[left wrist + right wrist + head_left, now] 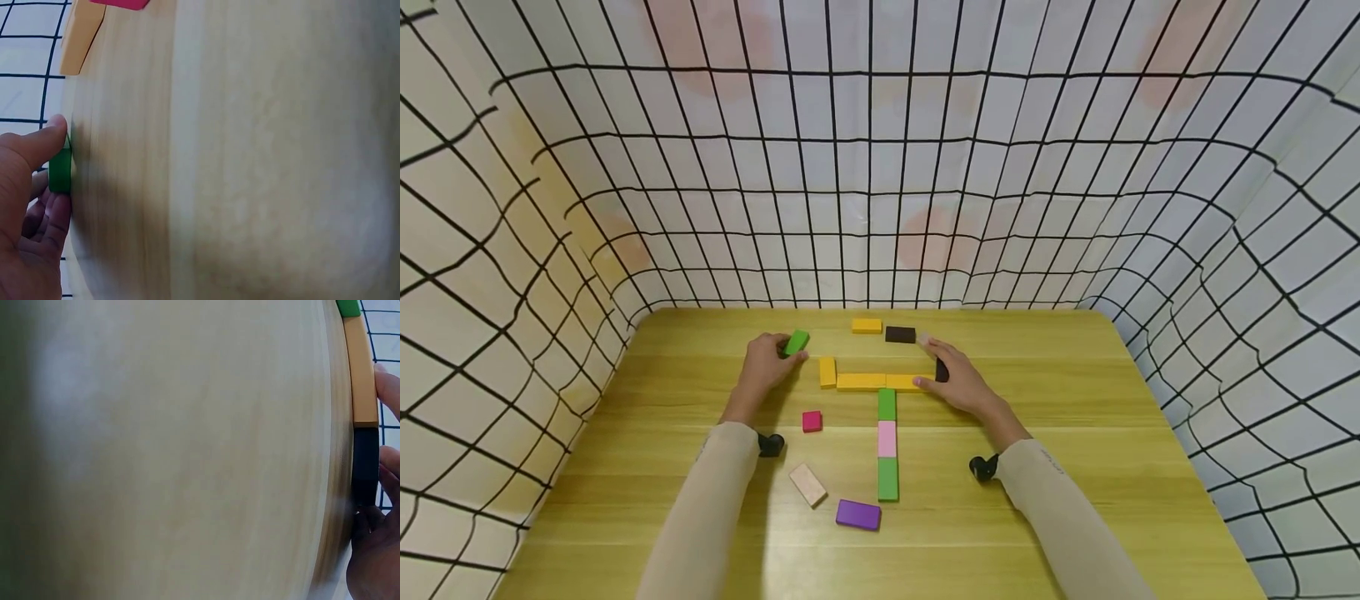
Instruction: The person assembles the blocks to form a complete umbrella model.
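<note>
White, black-gridded cloth (847, 208) walls in the wood-grain table (940, 550); top looks smooth, so blocks could slide at a light knock. Biggest layout on it: yellow row (861, 382), laid end to end, with a green-pink-green column (887, 439) running from it toward the person. Nothing visibly fixes these pieces, so a shove on the row might well skew the column too. Right grip (964, 379) is at the row's right end, thumb on the yellow block there, fingers about the black end block (365, 465); clamped or just touching, cannot tell. Main risk: contact with two neighbours at once, so a careless pull-back could drag either and open the joint. Left grip (766, 362) is clamped on the green held block (797, 342), left of the row and apart from it; pinch looks edge-on, so it might twist or slip, or clip the yellow end block (827, 372) if brought in too low. Purple block (858, 515) lies near the column's near end; a bump could send it into the green. Beige block (808, 485) and, smallest, red block (812, 422) are exposed to the left sleeve (700, 508) if it sweeps inward.
</note>
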A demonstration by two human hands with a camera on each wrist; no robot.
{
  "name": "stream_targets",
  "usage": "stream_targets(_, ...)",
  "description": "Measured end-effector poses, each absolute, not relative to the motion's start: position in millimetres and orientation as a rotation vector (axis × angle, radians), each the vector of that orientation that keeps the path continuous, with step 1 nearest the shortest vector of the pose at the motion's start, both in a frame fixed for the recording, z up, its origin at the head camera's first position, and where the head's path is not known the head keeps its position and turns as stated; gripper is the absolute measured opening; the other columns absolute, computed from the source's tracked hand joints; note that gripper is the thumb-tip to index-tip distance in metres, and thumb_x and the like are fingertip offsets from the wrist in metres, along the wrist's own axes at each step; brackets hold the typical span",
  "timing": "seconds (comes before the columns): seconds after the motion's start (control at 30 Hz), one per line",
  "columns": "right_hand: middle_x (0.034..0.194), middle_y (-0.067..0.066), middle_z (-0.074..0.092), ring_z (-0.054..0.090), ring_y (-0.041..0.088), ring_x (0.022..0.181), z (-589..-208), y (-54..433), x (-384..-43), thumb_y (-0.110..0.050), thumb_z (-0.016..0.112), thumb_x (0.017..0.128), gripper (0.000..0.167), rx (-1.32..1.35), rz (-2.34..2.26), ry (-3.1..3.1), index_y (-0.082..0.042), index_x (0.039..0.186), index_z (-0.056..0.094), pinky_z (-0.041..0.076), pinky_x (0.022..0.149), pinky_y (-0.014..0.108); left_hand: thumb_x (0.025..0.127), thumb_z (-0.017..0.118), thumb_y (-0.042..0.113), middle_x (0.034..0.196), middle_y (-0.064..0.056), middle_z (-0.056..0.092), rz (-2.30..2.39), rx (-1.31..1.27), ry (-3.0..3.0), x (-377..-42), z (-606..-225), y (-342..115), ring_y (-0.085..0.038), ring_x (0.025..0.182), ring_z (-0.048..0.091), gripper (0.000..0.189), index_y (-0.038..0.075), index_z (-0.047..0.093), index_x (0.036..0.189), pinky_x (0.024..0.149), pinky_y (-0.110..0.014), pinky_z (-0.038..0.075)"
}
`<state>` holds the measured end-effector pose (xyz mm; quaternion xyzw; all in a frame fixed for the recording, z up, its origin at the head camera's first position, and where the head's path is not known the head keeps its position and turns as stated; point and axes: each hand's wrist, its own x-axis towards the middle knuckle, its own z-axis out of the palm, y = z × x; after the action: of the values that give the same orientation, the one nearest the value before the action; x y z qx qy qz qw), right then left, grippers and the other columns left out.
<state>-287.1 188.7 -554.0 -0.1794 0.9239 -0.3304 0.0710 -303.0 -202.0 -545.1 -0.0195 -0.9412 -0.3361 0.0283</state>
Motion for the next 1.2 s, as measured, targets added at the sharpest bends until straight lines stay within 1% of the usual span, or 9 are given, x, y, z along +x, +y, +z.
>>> stream_targets(0.17,0.172,0.007,0.023,0.021,0.039,0.157,-555.6,188.7,-287.3,-0.054,0.068,0.095,0.087,-0.529,-0.979,2.778,-0.015,0.163,0.031,0.023,0.124,0.065,0.096,0.074,0.032,0.117,-0.025,0.066,-1.045,-0.037,-2.902,-301.7,-546.6,-200.7,-0.035,0.104,0.062,0.054,-0.006,0.065,0.132,0.091,-0.048,0.056)
stream_targets(0.4,0.171,0.007,0.024,0.022,0.038,0.157,-559.3,188.1,-287.3,-0.054,0.069,0.095,0.087,-0.524,-0.977,2.781,-0.015,0.163,0.031,0.023,0.124,0.064,0.097,0.073,0.030,0.120,-0.026,0.065,-1.090,-0.017,-2.888,-299.5,-547.3,-200.0,-0.036,0.108,0.063,0.052,-0.006,0.063,0.134,0.094,-0.050,0.056)
stream_targets(0.63,0.171,0.007,0.024,0.022,0.039,0.157,-558.6,187.6,-287.1,-0.054,0.069,0.095,0.087,-0.522,-0.976,2.783,-0.016,0.163,0.031,0.023,0.124,0.065,0.097,0.073,0.028,0.122,-0.027,0.064,-1.129,-0.019,-2.860,-298.9,-545.2,-195.6,-0.037,0.107,0.062,0.052,-0.007,0.063,0.134,0.094,-0.050,0.056)
stream_targets(0.93,0.172,0.005,0.024,0.021,0.038,0.157,-557.7,187.6,-287.8,-0.052,0.069,0.095,0.086,-0.520,-0.985,2.780,-0.016,0.163,0.031,0.022,0.124,0.065,0.099,0.071,0.028,0.123,-0.024,0.063,-1.184,-0.049,-2.843,-305.2,-538.2,-180.8,-0.035,0.108,0.062,0.053,-0.007,0.060,0.137,0.094,-0.047,0.057)
stream_targets(1.2,0.172,0.005,0.024,0.021,0.038,0.157,-557.6,187.7,-288.3,-0.052,0.069,0.095,0.086,-0.513,-0.988,2.777,-0.016,0.163,0.031,0.022,0.124,0.065,0.097,0.074,0.027,0.118,-0.022,0.065,-1.236,-0.106,-2.811,-312.9,-538.9,-166.5,-0.032,0.103,0.063,0.049,-0.005,0.064,0.133,0.090,-0.044,0.058)
